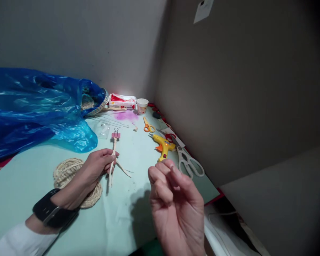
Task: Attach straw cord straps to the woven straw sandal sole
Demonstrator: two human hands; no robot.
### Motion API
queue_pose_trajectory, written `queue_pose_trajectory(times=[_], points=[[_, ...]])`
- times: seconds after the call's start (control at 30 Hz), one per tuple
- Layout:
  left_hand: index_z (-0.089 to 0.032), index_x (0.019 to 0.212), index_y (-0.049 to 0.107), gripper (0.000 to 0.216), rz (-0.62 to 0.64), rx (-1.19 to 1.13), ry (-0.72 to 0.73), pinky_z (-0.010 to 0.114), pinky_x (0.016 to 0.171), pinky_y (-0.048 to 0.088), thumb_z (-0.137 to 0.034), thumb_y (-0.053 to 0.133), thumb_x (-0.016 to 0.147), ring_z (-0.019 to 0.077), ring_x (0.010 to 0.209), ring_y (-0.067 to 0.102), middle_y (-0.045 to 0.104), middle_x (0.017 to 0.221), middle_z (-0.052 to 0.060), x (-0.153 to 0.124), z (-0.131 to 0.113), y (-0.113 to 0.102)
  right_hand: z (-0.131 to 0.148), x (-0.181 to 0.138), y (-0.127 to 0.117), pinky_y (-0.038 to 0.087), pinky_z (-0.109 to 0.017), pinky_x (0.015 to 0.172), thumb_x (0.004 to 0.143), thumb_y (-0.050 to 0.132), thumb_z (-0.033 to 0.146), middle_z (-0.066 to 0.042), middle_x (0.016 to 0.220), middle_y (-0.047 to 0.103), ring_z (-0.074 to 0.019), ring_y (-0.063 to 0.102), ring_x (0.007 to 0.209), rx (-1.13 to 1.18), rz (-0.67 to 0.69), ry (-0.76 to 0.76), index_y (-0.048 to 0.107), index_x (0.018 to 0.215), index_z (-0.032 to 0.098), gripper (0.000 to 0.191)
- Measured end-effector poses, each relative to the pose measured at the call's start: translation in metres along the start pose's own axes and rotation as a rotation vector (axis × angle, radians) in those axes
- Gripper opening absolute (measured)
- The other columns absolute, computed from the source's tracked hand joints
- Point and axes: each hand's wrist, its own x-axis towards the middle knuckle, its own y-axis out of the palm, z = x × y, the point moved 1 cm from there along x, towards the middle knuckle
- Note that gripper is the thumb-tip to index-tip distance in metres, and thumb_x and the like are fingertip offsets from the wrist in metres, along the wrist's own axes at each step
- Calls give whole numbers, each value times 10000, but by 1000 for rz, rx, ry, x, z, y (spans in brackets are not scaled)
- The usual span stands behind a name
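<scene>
1 pale fibre-strand bundle (115,145), pink metal binder clip (116,135) at far end, over pale-green counter (117,220); left hand (97,165), fingers pinching it. Right hand (176,202): fingers curled closed, contents hidden. Even tension should keep strands flat.

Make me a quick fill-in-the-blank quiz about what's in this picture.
1. The left hand holds pale strands gripped at their far end by a pink ____.
2. The black wristband is on the ____ wrist.
3. The plastic bag is ____.
4. The hot glue gun has a ____ body.

Missing words: binder clip; left; blue; yellow.
</scene>
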Motion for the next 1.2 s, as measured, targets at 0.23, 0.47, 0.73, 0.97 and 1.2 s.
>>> queue_pose_trajectory(times=[0.23,0.47,0.73,0.97,1.2], points=[[-116,775,616,43,26,41,43,153,394,290,-123,618,818,38,411,370,463,518,-82,-5,0,2,19,8,20,395,-174,575,760,681,56,42,765,330,-88,342,642,-682,167,-265,542,896,247,273],[-140,834,590,130,60,26,55,179,392,331,-243,589,913,49,412,390,477,581,-86,-6,1,1,11,75,33,328,-222,558,702,505,-6,49,796,397,-104,370,652,-1360,429,-599,450,872,237,302],[-159,898,517,189,66,-69,85,195,450,303,-193,586,725,59,445,380,456,546,-98,-10,0,2,-38,131,-21,372,-298,736,765,453,54,-51,913,553,-177,514,828,-1894,628,-170,543,939,159,223],[-160,1028,455,392,62,-52,80,216,457,308,-284,595,683,71,431,357,421,527,-120,-8,0,2,-45,131,-28,323,-248,593,907,421,204,-39,721,612,-147,516,652,-2015,709,51,586,842,159,183],[-178,1000,457,320,34,104,108,227,441,308,-338,546,738,86,412,380,447,541,-107,-9,0,1,-52,136,-34,277,-247,574,936,397,238,-25,676,591,-125,474,617,-2026,691,10,556,712,170,283]])
